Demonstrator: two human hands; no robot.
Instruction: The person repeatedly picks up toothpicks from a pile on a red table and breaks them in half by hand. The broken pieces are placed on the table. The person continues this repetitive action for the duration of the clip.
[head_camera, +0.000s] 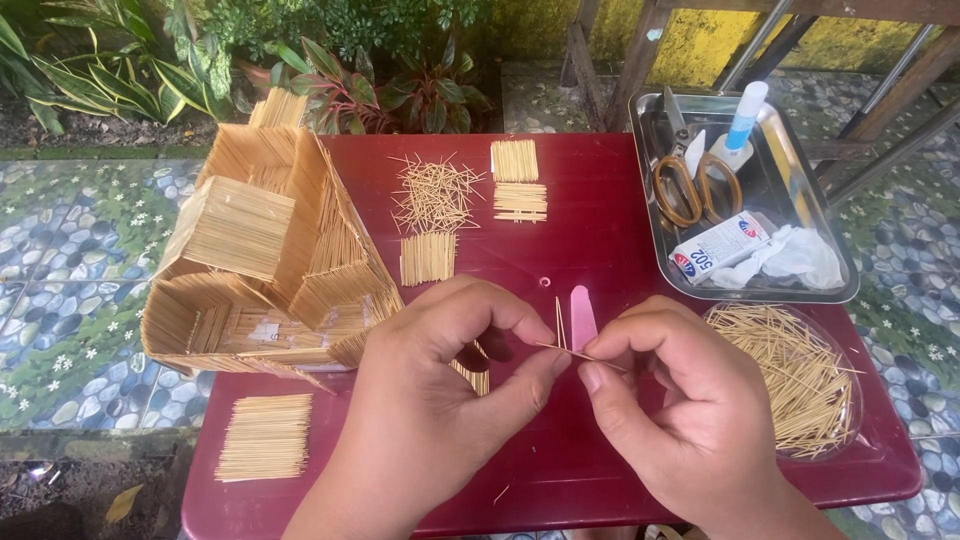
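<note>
My left hand (440, 400) and my right hand (680, 400) meet over the front of a dark red table (600, 240). Both pinch thin wooden toothpicks (575, 352) between thumb and forefinger; one stick lies across between the hands, another stands upright. Just behind the fingers lies a pink nail file (582, 316). A model house made of toothpicks (265, 260) stands at the left of the table, close to my left hand.
A clear bowl of loose toothpicks (800, 375) sits at the right. A metal tray (795, 175) behind it holds scissors (690, 185), a glue bottle (740, 125), a small box and tissue. Glued toothpick panels (265, 436) and a loose pile (435, 192) lie on the table. Plants grow behind.
</note>
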